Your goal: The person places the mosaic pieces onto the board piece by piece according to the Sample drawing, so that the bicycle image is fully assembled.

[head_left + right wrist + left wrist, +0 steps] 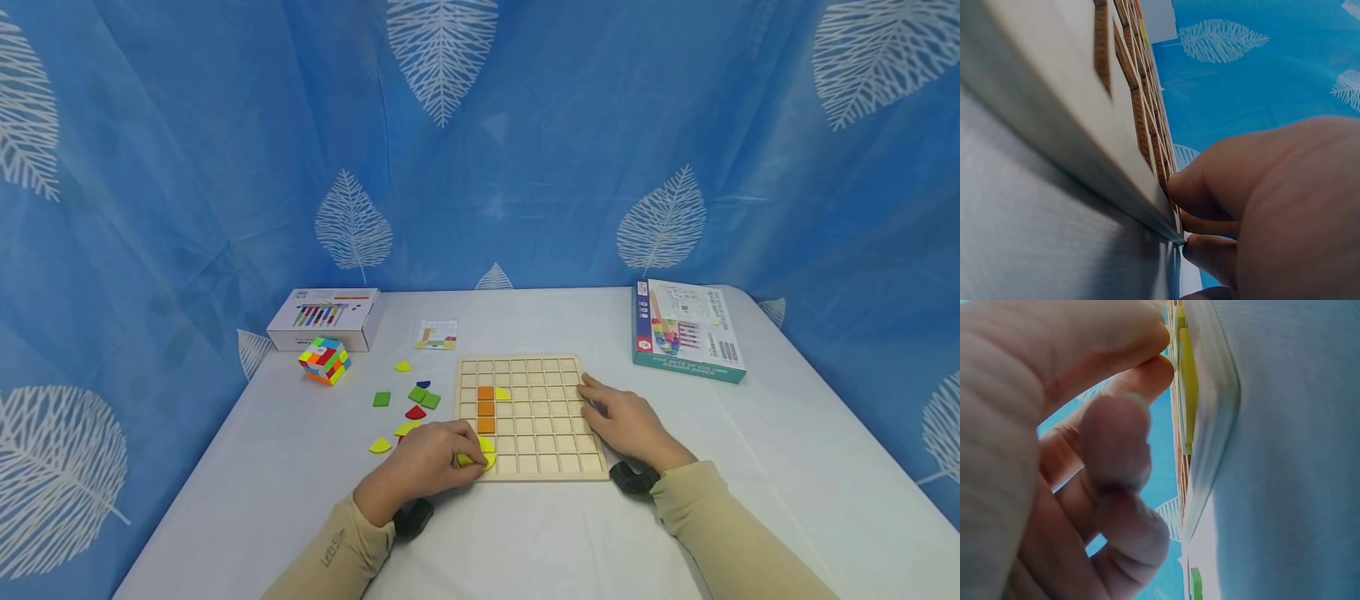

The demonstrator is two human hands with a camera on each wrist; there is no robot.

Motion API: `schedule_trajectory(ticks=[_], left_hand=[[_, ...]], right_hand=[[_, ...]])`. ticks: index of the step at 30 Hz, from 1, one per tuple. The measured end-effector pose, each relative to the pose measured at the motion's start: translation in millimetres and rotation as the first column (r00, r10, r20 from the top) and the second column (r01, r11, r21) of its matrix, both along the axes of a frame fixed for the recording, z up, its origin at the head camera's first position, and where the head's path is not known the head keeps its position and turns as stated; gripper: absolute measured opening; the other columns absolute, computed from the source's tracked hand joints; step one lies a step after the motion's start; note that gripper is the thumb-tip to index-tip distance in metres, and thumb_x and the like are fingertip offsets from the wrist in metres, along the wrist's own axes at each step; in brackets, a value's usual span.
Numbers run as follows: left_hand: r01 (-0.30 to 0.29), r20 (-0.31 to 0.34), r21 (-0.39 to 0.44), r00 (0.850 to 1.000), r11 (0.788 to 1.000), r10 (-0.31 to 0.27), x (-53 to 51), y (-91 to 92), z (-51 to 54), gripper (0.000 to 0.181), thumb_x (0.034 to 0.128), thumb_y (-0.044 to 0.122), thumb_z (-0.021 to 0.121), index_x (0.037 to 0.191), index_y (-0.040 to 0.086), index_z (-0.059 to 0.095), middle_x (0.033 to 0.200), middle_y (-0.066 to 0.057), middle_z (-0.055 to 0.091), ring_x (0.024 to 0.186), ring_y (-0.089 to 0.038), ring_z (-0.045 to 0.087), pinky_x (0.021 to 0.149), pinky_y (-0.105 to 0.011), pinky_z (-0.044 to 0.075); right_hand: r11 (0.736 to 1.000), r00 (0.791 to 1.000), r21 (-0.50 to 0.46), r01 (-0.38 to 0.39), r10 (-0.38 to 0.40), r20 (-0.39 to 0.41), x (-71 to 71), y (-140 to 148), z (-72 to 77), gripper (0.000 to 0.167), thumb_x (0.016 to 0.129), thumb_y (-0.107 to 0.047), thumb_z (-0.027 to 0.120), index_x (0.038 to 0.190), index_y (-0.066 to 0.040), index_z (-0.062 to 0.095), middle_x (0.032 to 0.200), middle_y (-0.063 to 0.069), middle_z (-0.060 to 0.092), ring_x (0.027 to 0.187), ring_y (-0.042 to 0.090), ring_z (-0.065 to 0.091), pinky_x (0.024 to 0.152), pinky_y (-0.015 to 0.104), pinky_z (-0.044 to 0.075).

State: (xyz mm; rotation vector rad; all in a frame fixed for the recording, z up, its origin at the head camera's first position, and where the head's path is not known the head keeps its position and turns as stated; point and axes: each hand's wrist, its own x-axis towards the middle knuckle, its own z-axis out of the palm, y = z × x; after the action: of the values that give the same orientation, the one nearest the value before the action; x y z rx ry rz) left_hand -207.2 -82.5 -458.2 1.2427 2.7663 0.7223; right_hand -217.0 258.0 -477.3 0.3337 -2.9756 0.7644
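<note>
My left hand (438,457) is over the near-left corner of a pale wooden grid board (536,446). Its thumb and index finger pinch a yellow quarter-circle tile (1189,387), which lies low against the board in the left wrist view. Yellow tile (489,447) also shows beside the fingertips. The left hand's other fingers are curled. My right hand (626,423) rests on the board's right edge, its fingertips touching the rim in the right wrist view. In the board sit a column of orange square tiles (486,408) and a yellow quarter-circle (502,393).
Left of the board lie loose green squares (382,399), a red quarter-circle (416,412), yellow quarter-circles (380,446) and a blue piece (423,384). Behind them are a pattern card (437,335), a puzzle cube (325,361) and a white box (326,318). A bead-game box (688,329) stands back right.
</note>
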Motion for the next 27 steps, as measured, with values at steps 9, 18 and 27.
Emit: schedule_trajectory(ticks=[9, 18, 27], left_hand=[[-0.001, 0.0, 0.026, 1.0, 1.0, 0.001, -0.6, -1.4, 0.9, 0.009, 0.0908, 0.03, 0.077, 0.093, 0.024, 0.085, 0.09, 0.018, 0.067, 0.079, 0.0, 0.061, 0.067, -0.016, 0.048], [-0.124, -0.05, -0.015, 0.991, 0.992, 0.123, -3.4, -5.0, 2.1, 0.012, 0.0929, 0.03, 0.076, 0.099, 0.024, 0.084, 0.096, 0.016, 0.07, 0.087, -0.001, 0.064, 0.072, -0.019, 0.053], [-0.29, -0.166, -0.032, 0.945, 0.957, 0.281, -8.9, -13.2, 4.7, 0.012, 0.0903, 0.031, 0.079, 0.101, 0.025, 0.083, 0.099, 0.012, 0.073, 0.086, -0.006, 0.067, 0.071, -0.023, 0.054]], right_hand=[[1.0, 1.0, 0.0, 0.003, -0.003, -0.001, 0.3, 1, -0.8, 0.048, 0.103, -0.024, 0.058, 0.145, -0.002, 0.057, 0.159, 0.013, 0.045, 0.14, 0.043, 0.048, 0.112, 0.06, 0.04], [1.0, 1.0, -0.003, -0.001, 0.001, -0.008, -0.2, 0, -1.7, 0.047, 0.103, -0.024, 0.059, 0.145, -0.002, 0.057, 0.159, 0.013, 0.045, 0.14, 0.043, 0.048, 0.111, 0.06, 0.04], [1.0, 1.0, -0.001, -0.004, 0.004, -0.003, -0.3, 1, -0.8, 0.048, 0.103, -0.024, 0.058, 0.145, -0.002, 0.057, 0.159, 0.013, 0.045, 0.141, 0.043, 0.047, 0.112, 0.06, 0.04]])
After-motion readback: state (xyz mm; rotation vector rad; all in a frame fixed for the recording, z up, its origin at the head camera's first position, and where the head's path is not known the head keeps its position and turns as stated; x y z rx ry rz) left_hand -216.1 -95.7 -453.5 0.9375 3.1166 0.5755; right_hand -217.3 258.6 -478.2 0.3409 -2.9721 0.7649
